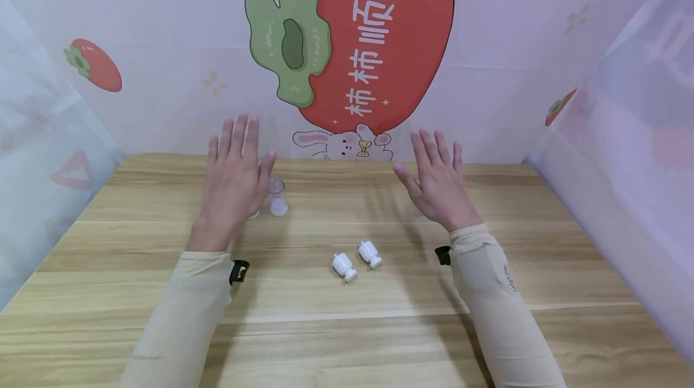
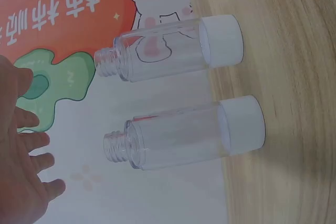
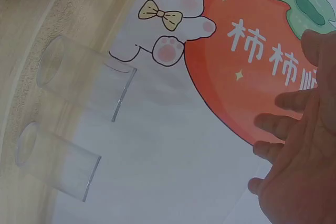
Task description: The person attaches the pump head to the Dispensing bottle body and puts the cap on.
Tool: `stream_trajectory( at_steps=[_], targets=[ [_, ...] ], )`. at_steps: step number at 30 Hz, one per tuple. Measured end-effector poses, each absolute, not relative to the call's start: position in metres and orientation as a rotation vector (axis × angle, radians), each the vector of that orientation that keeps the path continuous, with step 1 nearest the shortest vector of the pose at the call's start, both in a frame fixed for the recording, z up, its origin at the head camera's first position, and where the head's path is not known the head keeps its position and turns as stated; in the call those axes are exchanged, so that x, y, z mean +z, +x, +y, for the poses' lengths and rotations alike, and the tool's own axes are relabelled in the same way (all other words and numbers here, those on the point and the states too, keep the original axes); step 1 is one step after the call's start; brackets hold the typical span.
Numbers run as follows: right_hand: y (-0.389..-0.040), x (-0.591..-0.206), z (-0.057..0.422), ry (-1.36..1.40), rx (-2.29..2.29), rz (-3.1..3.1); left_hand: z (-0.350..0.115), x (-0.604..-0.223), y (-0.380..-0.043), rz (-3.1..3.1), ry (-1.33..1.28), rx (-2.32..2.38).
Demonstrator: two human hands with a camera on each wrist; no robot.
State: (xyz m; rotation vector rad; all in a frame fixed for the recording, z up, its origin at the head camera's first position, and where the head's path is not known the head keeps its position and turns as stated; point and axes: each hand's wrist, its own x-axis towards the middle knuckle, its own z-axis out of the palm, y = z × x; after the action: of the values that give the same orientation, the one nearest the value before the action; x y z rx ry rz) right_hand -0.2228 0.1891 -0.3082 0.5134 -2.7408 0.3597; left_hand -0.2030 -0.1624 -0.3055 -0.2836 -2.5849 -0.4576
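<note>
Two clear bottles [image 2: 163,51] are standing upright on the surface [image 1: 303,340], each showing a smooth transparent body, a shoulder ring, a bare threaded neck and a thick white base [image 2: 223,41]. In the right wrist view, two clear tubes [image 3: 86,74] are standing side by side on the wood, apart from each other, their thin rims catching a little light. Two small white pump tops [image 1: 344,266] are lying aslant near each other, glossy and opaque, each narrowing toward a flared end and showing a small nub at the other.

The left hand [image 1: 233,177] is stretching flat, fingers straight and thumb set apart, gripping nothing. In the head view, one bottle is showing just beside its thumb, on the right, while the other is mostly hiding behind the hand, with only a bit of white peeking out. The right hand [image 1: 439,186] is also spreading its fingers wide and holding nothing; its wrist view is showing the tubes off to the thumb side, apart from the fingers. The pump tops are resting between the two forearms, nearer the person than the hands and well apart from both.
</note>
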Motion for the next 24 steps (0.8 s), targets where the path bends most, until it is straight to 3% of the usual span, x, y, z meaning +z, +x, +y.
stream_trajectory(
  at_steps=[24],
  targets=[
    [-0.204,-0.288,0.176,0.666,0.510,-2.850,-0.198,-0.304,-0.200,-2.677,-0.287,-1.086]
  ],
)
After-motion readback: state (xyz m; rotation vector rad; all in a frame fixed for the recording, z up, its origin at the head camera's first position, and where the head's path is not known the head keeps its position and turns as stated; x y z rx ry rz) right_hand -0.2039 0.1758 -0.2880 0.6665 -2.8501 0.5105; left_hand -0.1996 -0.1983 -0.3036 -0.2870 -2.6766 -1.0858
